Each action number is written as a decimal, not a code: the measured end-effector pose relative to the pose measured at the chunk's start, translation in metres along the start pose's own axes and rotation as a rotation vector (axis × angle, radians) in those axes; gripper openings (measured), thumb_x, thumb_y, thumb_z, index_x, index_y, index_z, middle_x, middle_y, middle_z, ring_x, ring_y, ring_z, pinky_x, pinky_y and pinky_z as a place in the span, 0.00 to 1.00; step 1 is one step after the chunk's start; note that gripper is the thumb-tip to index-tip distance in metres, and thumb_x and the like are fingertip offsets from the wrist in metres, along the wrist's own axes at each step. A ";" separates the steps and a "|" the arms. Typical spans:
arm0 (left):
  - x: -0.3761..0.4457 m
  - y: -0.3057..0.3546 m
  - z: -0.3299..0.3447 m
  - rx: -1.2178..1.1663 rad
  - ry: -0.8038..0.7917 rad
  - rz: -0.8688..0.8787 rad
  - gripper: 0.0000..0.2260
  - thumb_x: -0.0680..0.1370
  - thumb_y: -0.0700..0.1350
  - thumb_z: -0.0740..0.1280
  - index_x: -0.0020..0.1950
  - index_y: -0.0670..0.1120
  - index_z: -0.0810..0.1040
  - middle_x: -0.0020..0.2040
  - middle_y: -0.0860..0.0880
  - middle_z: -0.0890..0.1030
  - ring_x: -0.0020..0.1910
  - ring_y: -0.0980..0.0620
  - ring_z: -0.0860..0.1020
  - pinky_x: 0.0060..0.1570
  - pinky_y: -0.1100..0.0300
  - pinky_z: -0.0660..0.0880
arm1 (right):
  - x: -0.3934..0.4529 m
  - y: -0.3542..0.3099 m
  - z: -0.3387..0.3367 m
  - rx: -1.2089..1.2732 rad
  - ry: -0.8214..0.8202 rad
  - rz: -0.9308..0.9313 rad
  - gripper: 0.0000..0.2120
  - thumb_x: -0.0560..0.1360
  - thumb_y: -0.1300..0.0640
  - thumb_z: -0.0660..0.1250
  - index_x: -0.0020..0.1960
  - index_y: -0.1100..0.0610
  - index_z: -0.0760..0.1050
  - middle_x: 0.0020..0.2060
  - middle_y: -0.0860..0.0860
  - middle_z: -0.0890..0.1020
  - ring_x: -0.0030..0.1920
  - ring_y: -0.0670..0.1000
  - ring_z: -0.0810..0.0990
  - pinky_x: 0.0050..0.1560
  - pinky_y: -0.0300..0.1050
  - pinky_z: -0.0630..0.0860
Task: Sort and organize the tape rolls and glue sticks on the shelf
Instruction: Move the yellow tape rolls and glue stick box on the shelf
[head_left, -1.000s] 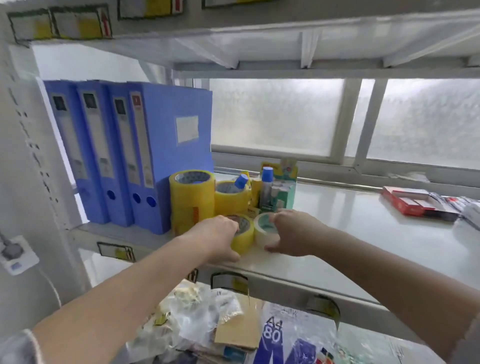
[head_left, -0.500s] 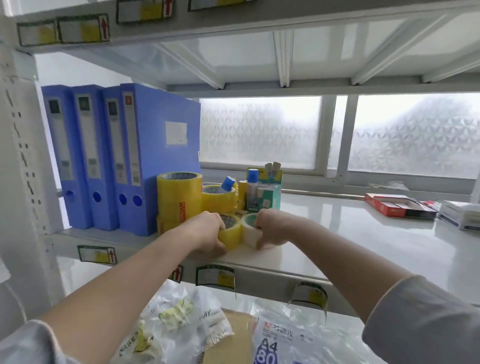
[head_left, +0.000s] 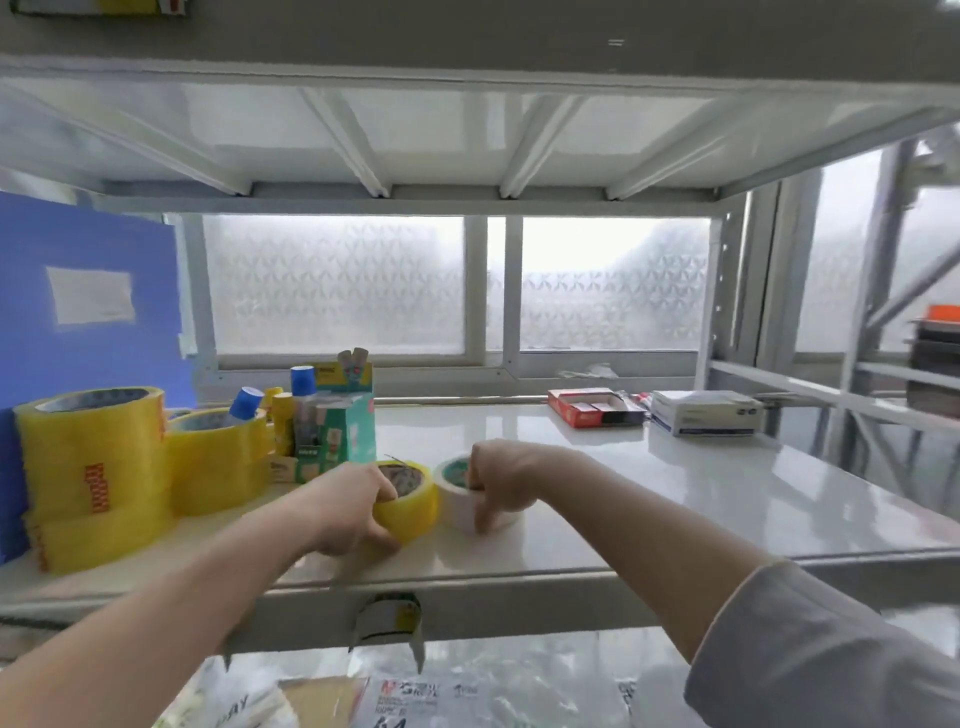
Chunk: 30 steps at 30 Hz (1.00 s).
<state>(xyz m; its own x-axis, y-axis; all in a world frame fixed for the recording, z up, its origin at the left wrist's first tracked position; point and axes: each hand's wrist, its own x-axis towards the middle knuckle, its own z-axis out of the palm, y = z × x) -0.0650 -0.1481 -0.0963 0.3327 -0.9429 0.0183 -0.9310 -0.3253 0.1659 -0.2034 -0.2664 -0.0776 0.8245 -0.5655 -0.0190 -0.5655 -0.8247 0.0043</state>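
On the white shelf (head_left: 649, 499), my left hand (head_left: 345, 506) grips a small yellow tape roll (head_left: 410, 506) lying flat near the front edge. Right beside it, my right hand (head_left: 501, 480) grips a small white tape roll (head_left: 454, 491), fingers over its top. The two rolls touch side by side. To the left stand a tall stack of yellow tape rolls (head_left: 93, 467) and a lower yellow stack (head_left: 218, 457) with a blue-capped glue stick (head_left: 244, 402) leaning in it. Behind them stand more glue sticks (head_left: 301, 410) and a green glue box (head_left: 345, 431).
Blue file boxes (head_left: 88, 301) stand at the far left. A red box (head_left: 592, 408) and a white box (head_left: 704, 413) lie at the back right. The upper shelf hangs close overhead. Bagged paper packs (head_left: 405, 696) sit on the shelf below.
The view has shifted right and closer. Both hands and the two small rolls have slid a little to the right along the shelf front, away from the yellow stacks.
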 end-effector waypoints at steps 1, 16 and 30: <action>0.008 0.020 0.004 0.002 -0.003 0.034 0.11 0.72 0.52 0.72 0.52 0.51 0.81 0.52 0.50 0.81 0.51 0.51 0.79 0.54 0.59 0.76 | -0.010 0.019 0.000 0.006 -0.005 0.040 0.21 0.67 0.52 0.76 0.55 0.61 0.78 0.43 0.53 0.75 0.43 0.54 0.74 0.41 0.41 0.68; 0.081 0.217 0.039 0.056 -0.008 0.310 0.17 0.71 0.52 0.72 0.54 0.44 0.80 0.51 0.43 0.79 0.52 0.43 0.78 0.43 0.58 0.70 | -0.104 0.202 -0.002 0.040 -0.090 0.390 0.11 0.68 0.53 0.75 0.36 0.54 0.74 0.33 0.49 0.74 0.39 0.52 0.73 0.30 0.38 0.66; 0.116 0.296 0.055 0.024 0.016 0.418 0.21 0.69 0.53 0.74 0.58 0.44 0.80 0.54 0.43 0.80 0.51 0.43 0.79 0.42 0.58 0.71 | -0.140 0.273 -0.003 0.066 -0.091 0.543 0.18 0.68 0.54 0.76 0.29 0.51 0.67 0.29 0.46 0.69 0.31 0.46 0.68 0.30 0.37 0.64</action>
<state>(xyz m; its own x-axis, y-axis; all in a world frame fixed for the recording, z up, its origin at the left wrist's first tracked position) -0.3100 -0.3574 -0.0996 -0.0729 -0.9928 0.0949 -0.9895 0.0839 0.1174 -0.4733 -0.4125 -0.0704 0.4108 -0.9041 -0.1180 -0.9114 -0.4109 -0.0245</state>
